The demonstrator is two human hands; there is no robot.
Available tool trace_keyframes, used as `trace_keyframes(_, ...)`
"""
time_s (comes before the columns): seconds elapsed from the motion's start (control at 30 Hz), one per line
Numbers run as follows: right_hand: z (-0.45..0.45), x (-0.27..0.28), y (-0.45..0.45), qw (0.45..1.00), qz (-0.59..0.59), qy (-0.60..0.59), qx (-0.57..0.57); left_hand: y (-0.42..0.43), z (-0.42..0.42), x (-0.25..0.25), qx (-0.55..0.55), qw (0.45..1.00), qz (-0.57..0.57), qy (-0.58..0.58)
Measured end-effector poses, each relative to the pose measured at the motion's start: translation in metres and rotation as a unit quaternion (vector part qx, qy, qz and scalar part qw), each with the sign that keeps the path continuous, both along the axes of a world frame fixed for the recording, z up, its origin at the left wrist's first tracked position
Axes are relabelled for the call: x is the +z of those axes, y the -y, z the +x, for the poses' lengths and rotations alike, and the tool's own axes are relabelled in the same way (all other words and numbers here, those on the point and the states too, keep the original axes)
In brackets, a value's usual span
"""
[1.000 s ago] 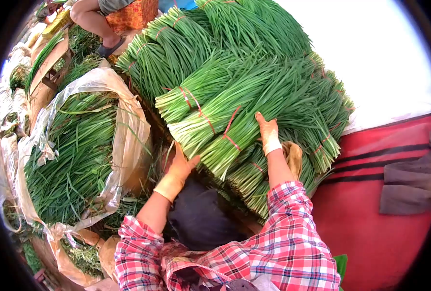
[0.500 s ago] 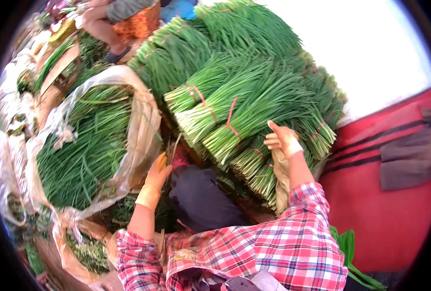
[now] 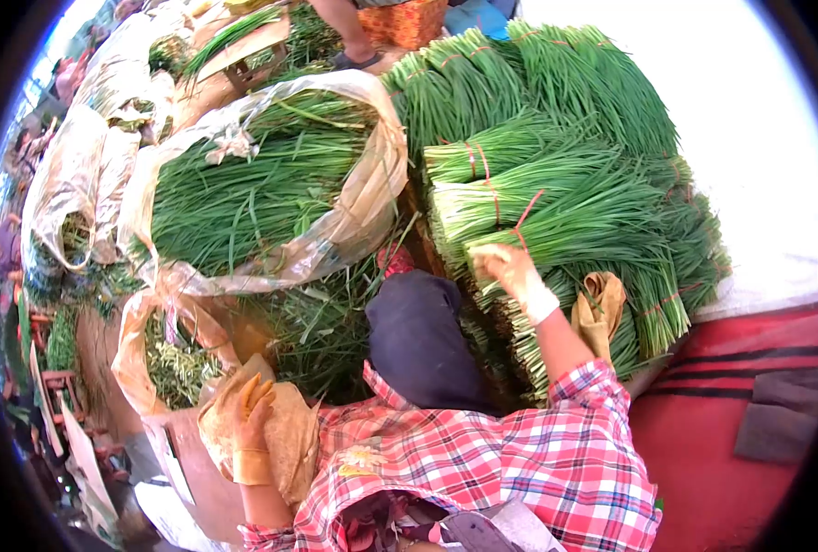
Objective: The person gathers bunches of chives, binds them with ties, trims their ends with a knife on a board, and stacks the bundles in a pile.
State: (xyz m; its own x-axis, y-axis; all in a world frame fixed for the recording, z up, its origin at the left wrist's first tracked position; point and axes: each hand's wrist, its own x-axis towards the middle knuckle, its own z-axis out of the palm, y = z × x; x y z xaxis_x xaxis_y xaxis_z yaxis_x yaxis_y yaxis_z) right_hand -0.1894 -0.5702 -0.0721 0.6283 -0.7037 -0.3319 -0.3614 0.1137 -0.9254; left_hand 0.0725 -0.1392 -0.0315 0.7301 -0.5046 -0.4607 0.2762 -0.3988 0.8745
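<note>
My right hand [image 3: 512, 274], in a pale glove, is at the cut ends of a tied bundle of garlic chives [image 3: 556, 216] on top of a stack. Its fingers are stretched out to the left, touching or just over the stems; a firm grip does not show. A red tie [image 3: 526, 221] circles this bundle. Down at the lower left, my left hand [image 3: 252, 419], in a yellowish glove, is raised with fingers partly apart and nothing visible in them. Behind it lies a tan cloth or sack [image 3: 289, 432], which it may touch.
A plastic-lined sack [image 3: 391, 152] full of loose green leaves stands at the left. Below is a smaller bag [image 3: 133, 359] of trimmings. A crumpled brown cloth [image 3: 599, 313] lies against the stack. Red matting [image 3: 703, 460] is at the right. Another person's leg [image 3: 346, 28] shows at the top.
The view has turned left, shifting the stack rightward. My left hand has drawn back toward my body, beside the tan cloth. My right hand has moved to the stem ends of the chive bundle.
</note>
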Motion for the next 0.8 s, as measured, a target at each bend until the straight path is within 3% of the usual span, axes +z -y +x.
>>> trace_keyframes(0.07,0.022,0.016,0.019,0.951,-0.277,-0.12,0.064,0.003,-0.011,-0.014,-0.021,1.0,-0.018,-0.006)
trace_keyframes(0.1,0.039,0.029,0.022,0.91,-0.336,-0.215,0.115,0.001,-0.012,-0.032,-0.027,0.999,-0.041,-0.02)
trace_keyframes(0.13,0.058,0.02,0.022,0.817,-0.514,-0.233,0.12,0.003,-0.013,-0.044,-0.02,0.999,-0.043,-0.024)
trace_keyframes(0.2,0.093,0.023,0.021,0.764,-0.495,-0.282,0.302,0.015,-0.015,-0.061,-0.089,0.994,-0.063,-0.006)
trace_keyframes(0.27,0.132,-0.005,0.005,0.598,-0.518,-0.414,0.449,0.027,-0.02,-0.058,-0.118,0.992,-0.033,-0.016)
trace_keyframes(0.33,0.145,-0.074,0.002,0.495,-0.564,-0.398,0.528,0.033,-0.02,-0.063,-0.155,0.988,0.012,-0.022)
trace_keyframes(0.37,0.147,-0.113,0.004,0.479,-0.57,-0.412,0.525,0.031,-0.021,-0.07,-0.162,0.987,0.003,-0.013)
trace_keyframes(0.43,0.164,-0.127,0.014,0.458,-0.482,-0.484,0.569,0.028,-0.019,-0.071,-0.174,0.984,0.032,-0.01)
trace_keyframes(0.6,0.139,-0.18,0.051,0.257,-0.51,-0.56,0.601,0.042,-0.004,-0.046,-0.213,0.973,0.069,0.05)
trace_keyframes(0.67,0.131,-0.183,0.052,0.221,-0.518,-0.569,0.6,0.048,0.006,-0.039,-0.223,0.971,0.072,0.051)
trace_keyframes(0.8,0.131,-0.17,0.048,0.266,-0.51,-0.562,0.594,0.032,0.012,-0.065,-0.177,0.984,0.026,0.003)
